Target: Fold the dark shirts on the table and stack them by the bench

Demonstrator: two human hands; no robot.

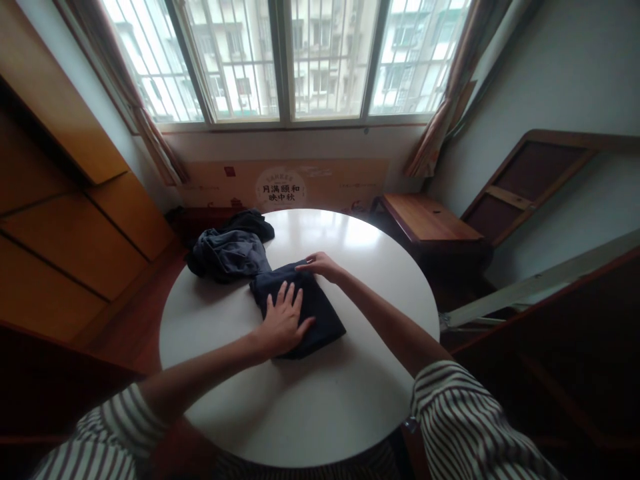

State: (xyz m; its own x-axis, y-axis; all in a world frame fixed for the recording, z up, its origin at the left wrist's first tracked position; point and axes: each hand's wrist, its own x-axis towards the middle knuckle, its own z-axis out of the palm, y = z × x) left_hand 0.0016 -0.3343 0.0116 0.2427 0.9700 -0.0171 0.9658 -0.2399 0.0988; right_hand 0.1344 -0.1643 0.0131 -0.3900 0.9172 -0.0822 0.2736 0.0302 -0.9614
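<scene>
A dark navy folded garment (pixel 320 313) lies as a flat, roughly rectangular bundle on the round white table (pixel 320 413). My left hand (pixel 284 323) rests palm down on top of it, fingers spread. At the bundle's far right edge is my right hand (pixel 323 265), its fingers stretched out over the cloth and touching it. Which kind of garment it is does not show. Just beyond and to the left sits a crumpled heap of dark grey and black clothes (pixel 227 253), close against the folded bundle.
A wooden stool or low cabinet (pixel 430 217) stands behind the table on the right, near a leaning wooden-framed panel (pixel 535 180). Orange-brown cabinets (pixel 95 233) line the left side. Barred windows (pixel 285 60) and a printed banner (pixel 320 180) are at the back.
</scene>
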